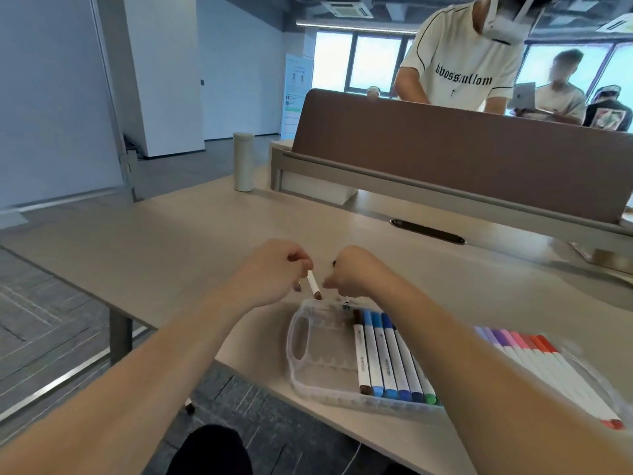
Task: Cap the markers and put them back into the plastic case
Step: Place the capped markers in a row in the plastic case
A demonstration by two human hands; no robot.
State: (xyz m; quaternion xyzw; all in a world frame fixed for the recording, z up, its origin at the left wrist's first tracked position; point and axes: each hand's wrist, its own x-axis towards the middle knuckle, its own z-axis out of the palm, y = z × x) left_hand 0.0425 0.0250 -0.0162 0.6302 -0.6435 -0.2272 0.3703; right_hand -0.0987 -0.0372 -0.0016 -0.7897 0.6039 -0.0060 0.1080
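Note:
My left hand [274, 272] pinches a white marker [313, 283] with a brown end, tilted down toward the near-left corner of the clear plastic case [318, 358]. My right hand [356, 272] is curled just to the right of it, with a dark marker tip [334, 264] sticking out above the knuckles and another small piece below near the case rim. Inside the case lie several capped markers [387, 354] in brown, blue and green. More capped markers [534, 351] in purple, pink and red lie beyond my right forearm.
A white cylindrical bottle [243, 161] stands at the table's far left. A brown desk divider [462, 156] runs across the back, with a cable slot [428, 231] before it. People stand and sit behind the divider. The table's edge drops off to the left.

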